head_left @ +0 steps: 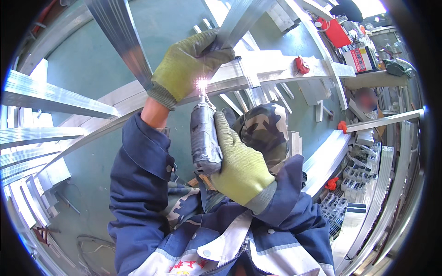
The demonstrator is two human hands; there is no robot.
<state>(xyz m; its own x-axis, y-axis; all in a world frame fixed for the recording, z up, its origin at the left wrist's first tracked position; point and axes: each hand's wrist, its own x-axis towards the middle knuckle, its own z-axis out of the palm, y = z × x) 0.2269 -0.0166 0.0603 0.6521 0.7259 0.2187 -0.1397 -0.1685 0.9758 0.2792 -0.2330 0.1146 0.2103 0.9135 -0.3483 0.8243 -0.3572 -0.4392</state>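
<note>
My right hand, in a yellow-green work glove, is closed round a dark, tape-wrapped cordless drill. The drill's nose points away from me, with a bright light glowing at its tip beside my left hand. My left hand, gloved alike, is closed on the lower end of a silver aluminium profile, its thumb and fingers pressed to the metal. That end meets a long aluminium beam that crosses in front of me. The glare and my left glove hide the drill's contact point.
A red tape measure lies on the beam. More profiles stick out at the left, and another rises near my left wrist. On the right are a cluttered bench with a red box, stacked profiles and a person.
</note>
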